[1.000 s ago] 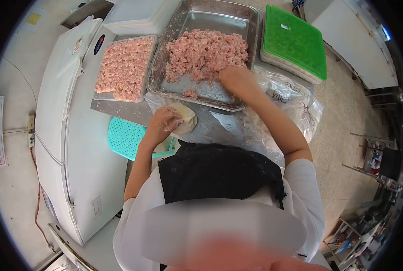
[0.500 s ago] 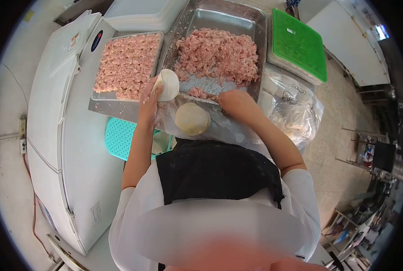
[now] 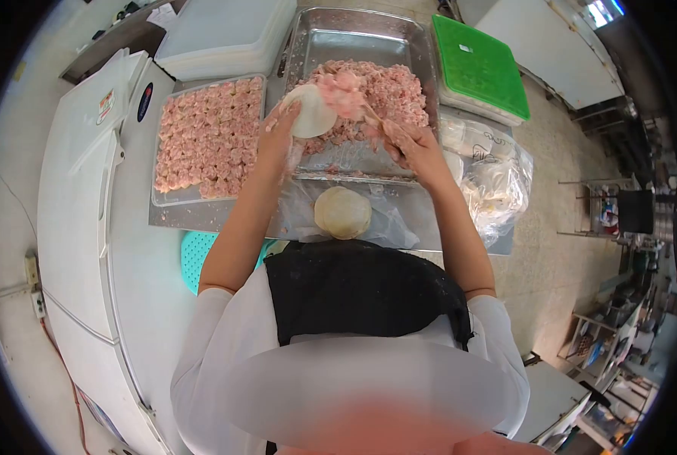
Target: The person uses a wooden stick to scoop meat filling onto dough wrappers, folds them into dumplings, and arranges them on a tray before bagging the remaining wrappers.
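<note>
My left hand (image 3: pixel 279 130) grips a round white dough wrapper (image 3: pixel 315 114) by its left edge, above the near left corner of the metal tray (image 3: pixel 354 176). My right hand (image 3: pixel 413 149) is closed around a thin spatula (image 3: pixel 372 115), its handle mostly hidden by the fingers. A blurred lump of pink minced meat (image 3: pixel 343 92) is on the spatula's end, right at the wrapper's edge. More minced meat (image 3: pixel 399 89) is heaped in the tray behind. Closer to my body, a round stack of wrappers (image 3: pixel 342 212) rests on plastic sheeting.
To the left stands a clear tray of shaped meat dumplings (image 3: pixel 209 136), with stacked white containers (image 3: pixel 228 34) behind it. A green-lidded box (image 3: pixel 481 64) and a plastic bag of wrappers (image 3: pixel 494 178) are at the right. A turquoise stool (image 3: pixel 196 258) sits below the table's front edge.
My right hand has lifted the spatula from the tray's near edge, now carrying a lump of meat. My left hand has moved right and forward with the wrapper, bringing both together over the tray.
</note>
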The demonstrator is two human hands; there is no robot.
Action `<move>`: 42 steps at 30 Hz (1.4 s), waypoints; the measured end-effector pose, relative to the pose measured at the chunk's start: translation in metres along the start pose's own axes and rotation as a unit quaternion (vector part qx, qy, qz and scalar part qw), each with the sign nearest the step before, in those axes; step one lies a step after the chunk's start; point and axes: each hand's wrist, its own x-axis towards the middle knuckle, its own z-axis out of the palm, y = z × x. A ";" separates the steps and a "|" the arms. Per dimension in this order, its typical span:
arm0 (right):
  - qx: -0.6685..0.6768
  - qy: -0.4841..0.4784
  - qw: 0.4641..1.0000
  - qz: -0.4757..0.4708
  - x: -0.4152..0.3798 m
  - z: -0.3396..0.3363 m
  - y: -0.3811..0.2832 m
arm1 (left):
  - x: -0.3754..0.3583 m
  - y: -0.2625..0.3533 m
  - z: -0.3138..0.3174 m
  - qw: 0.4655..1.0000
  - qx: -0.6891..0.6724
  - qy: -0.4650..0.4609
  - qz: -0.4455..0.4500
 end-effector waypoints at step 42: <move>-0.371 -0.137 0.882 -0.256 0.028 -0.151 -0.001 | 0.010 -0.008 0.083 0.759 0.602 -0.208 0.135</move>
